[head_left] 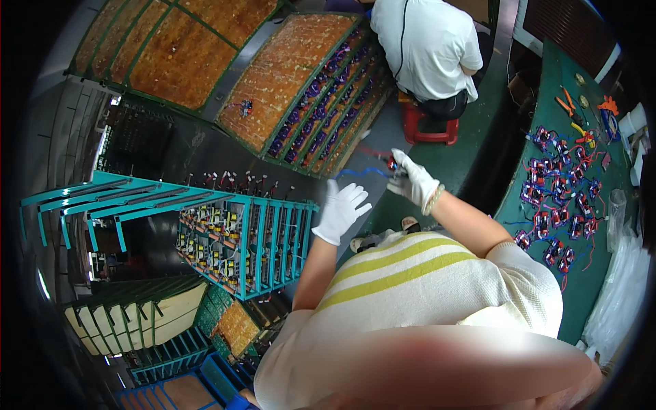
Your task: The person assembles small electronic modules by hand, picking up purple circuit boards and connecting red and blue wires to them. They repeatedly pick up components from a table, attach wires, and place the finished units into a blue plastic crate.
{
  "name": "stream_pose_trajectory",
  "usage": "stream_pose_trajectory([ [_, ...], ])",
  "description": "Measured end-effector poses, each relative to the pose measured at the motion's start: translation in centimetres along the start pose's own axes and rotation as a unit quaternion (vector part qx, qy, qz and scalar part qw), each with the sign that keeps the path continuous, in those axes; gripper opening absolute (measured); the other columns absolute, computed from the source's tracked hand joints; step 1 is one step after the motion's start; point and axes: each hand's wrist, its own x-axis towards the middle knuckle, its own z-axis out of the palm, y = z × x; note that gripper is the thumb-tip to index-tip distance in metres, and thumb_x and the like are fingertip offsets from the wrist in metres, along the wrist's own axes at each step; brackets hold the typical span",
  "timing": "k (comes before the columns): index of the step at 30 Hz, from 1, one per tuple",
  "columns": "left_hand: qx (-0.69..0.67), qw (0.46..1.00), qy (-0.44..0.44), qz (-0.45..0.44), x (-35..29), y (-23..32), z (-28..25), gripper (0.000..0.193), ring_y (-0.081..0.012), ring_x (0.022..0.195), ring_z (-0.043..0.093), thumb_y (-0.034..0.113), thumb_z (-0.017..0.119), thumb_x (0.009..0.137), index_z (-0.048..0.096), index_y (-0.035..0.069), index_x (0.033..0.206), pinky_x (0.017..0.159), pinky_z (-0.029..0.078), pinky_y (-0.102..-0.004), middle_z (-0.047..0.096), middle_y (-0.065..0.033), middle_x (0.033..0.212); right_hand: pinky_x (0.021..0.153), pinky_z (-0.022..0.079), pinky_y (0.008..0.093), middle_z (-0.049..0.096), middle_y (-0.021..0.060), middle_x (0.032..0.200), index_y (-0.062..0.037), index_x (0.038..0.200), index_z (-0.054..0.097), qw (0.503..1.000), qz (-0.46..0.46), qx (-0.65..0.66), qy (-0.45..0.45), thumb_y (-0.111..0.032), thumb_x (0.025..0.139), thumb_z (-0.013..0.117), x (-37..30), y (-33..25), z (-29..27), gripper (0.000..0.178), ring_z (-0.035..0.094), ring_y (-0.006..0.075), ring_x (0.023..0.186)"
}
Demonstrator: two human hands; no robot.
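My right hand [413, 183], in a white glove, grips a small wired electronic part [392, 165] in front of my body. A blue wire [365, 170] runs from the part toward my left hand, and a blurred red wire [372, 151] trails off it too. My left hand [342, 209], also gloved in white, has its fingers spread. Its thumb lies near the far end of the blue wire; whether they touch I cannot tell.
On the green bench [509, 205] at the right lie several wired parts [557, 188], orange-handled pliers [566, 102] and plastic bags [611, 294]. A tiered rack [301, 82] of purple parts stands ahead, a teal rack [246, 239] at left. Someone in white [430, 48] sits on a red stool [429, 128].
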Motion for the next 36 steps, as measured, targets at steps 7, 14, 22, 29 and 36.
stream_pose_trajectory([
  [7, 0.574, 0.691, 0.13, 0.421, 1.1, 3.1, 10.1, 0.11, -0.0362, 0.138, 0.022, 0.057, 0.07, 0.073, 0.012, 0.001, 0.147, 0.112, 0.023, -0.0456, 0.018, -0.0204, 0.151, 0.08, 0.048, 0.0324, 0.058, 0.0027, 0.091, -0.011, 0.113, 0.058, 0.987, -0.026, 0.033, -0.153, -0.049, 0.082, 0.067, -1.5, 0.3, 5.1, 0.05, 0.057, 0.019, 0.08],
  [14, 0.298, 0.817, 0.194, 0.454, 0.9, 4.0, 10.9, 0.073, -0.0278, 0.122, 0.044, 0.041, 0.06, 0.089, 0.027, 0.0, 0.14, 0.103, 0.036, -0.038, 0.036, -0.0168, 0.135, 0.084, 0.05, 0.0411, 0.06, 0.0127, 0.112, -0.0023, 0.126, 0.05, 0.944, -0.036, -0.259, -0.201, -0.075, 0.078, 0.05, -5.7, -3.1, 6.5, 0.087, 0.058, 0.0211, 0.101],
  [22, -0.119, 0.972, 0.099, 0.175, -0.9, 8.0, 10.5, 0.054, -0.0256, 0.107, 0.058, 0.054, 0.037, 0.096, 0.046, 0.01, 0.128, 0.083, 0.052, -0.0453, 0.056, -0.0102, 0.121, 0.071, 0.049, 0.0328, 0.065, 0.0132, 0.085, 0.0029, 0.098, 0.062, 0.706, -0.524, -0.476, -0.03, -0.035, 0.092, 0.058, -8.6, -6.5, 7.2, 0.038, 0.062, 0.0231, 0.076],
  [29, 0.098, 0.944, 0.15, 0.279, -2.0, 8.9, 13.8, 0.047, -0.0177, 0.103, 0.06, 0.045, 0.031, 0.101, 0.043, 0.009, 0.13, 0.085, 0.054, -0.0324, 0.058, -0.01, 0.117, 0.069, 0.051, 0.0373, 0.064, 0.0179, 0.091, 0.0036, 0.108, 0.059, 0.73, -0.472, -0.488, -0.075, -0.037, 0.091, 0.058, -10.0, -5.5, 10.5, 0.045, 0.066, 0.0282, 0.081],
  [36, 0.208, 0.907, 0.226, 0.29, -2.6, 8.7, 13.6, 0.061, -0.0157, 0.1, 0.057, 0.037, 0.045, 0.098, 0.022, 0.004, 0.144, 0.089, 0.048, -0.0294, 0.056, -0.0104, 0.112, 0.061, 0.049, 0.0412, 0.059, 0.0158, 0.082, -0.0079, 0.1, 0.065, 0.561, -0.621, -0.546, 0.033, -0.031, 0.09, 0.057, -6.3, -3.9, 10.4, 0.026, 0.059, 0.0369, 0.072],
])
